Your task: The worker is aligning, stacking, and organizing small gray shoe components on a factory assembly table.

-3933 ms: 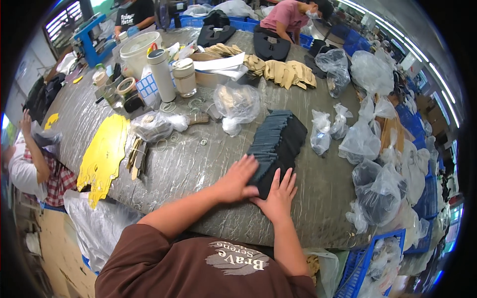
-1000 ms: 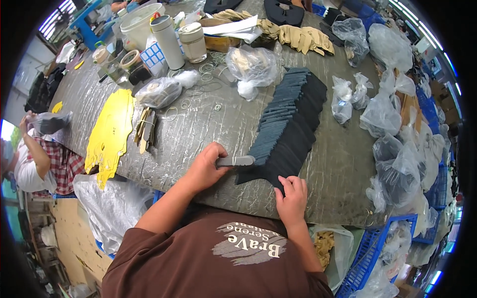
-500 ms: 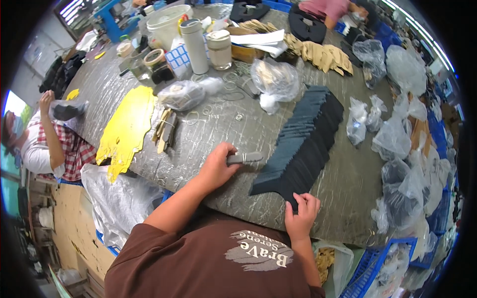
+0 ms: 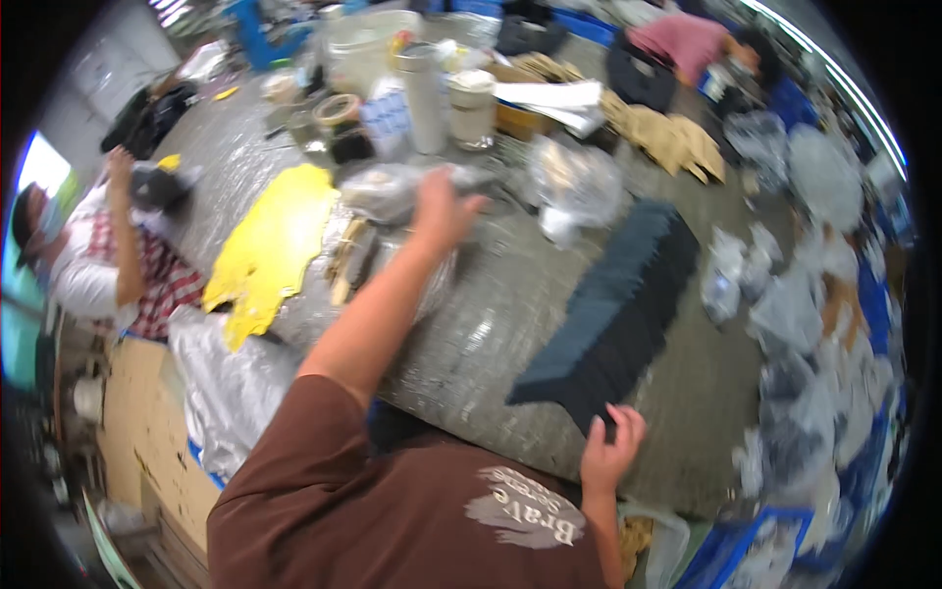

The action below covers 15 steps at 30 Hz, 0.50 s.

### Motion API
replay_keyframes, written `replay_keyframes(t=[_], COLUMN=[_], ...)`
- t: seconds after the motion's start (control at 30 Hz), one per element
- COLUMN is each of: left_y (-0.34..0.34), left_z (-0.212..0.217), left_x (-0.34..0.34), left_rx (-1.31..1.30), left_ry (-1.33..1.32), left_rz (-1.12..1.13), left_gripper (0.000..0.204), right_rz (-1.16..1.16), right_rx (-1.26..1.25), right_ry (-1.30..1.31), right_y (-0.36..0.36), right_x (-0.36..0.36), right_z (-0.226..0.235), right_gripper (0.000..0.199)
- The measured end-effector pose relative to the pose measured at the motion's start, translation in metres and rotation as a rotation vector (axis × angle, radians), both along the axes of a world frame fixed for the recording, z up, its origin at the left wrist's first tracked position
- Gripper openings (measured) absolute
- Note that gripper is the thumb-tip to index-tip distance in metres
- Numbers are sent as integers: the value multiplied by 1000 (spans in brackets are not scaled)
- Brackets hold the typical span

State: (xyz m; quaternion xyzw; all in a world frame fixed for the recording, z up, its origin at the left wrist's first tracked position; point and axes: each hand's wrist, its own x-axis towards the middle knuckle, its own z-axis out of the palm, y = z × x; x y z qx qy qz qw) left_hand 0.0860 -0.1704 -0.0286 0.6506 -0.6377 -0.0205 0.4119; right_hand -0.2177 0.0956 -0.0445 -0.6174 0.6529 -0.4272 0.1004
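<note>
Dark blue-black flat pieces lie in an overlapping, fanned stack [image 4: 618,304] across the table in front of me. At its near end my right hand [image 4: 613,450] has the corner between thumb and fingers. My left hand [image 4: 446,211] is stretched far across the table, next to a clear plastic bag [image 4: 378,191] of pieces. Motion smears its fingers, so whether it holds anything does not show. A bundle of grey and tan strips [image 4: 351,263] lies left of that forearm. Further left is a spread of yellow pieces [image 4: 270,245].
A grey tumbler [image 4: 420,103], a lidded jar [image 4: 472,110] and a white bucket [image 4: 368,54] stand at the back. Tan gloves [image 4: 667,133] lie beyond another filled bag [image 4: 574,182]. Plastic bags [image 4: 785,304] crowd the right edge. A co-worker in a checked apron [image 4: 147,265] is at left, another at far right.
My left hand has moved forward and away from the stack; the banded grey bundle it held no longer shows clearly. My right hand stays at the stack's near corner. The view has shifted slightly.
</note>
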Motion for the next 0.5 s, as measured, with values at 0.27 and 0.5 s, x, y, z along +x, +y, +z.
replay_keyframes(t=[0.27, 0.5], left_y=[109, 134], left_z=[32, 41], left_x=[8, 105], left_rx=[-101, 638], left_ry=[-146, 60], left_rz=[-205, 241], left_gripper=[41, 66], right_rz=[12, 17], right_rx=[87, 37], right_ry=[-52, 51], right_y=[5, 4], right_x=[-1, -2], right_z=[3, 6], right_gripper=[18, 17])
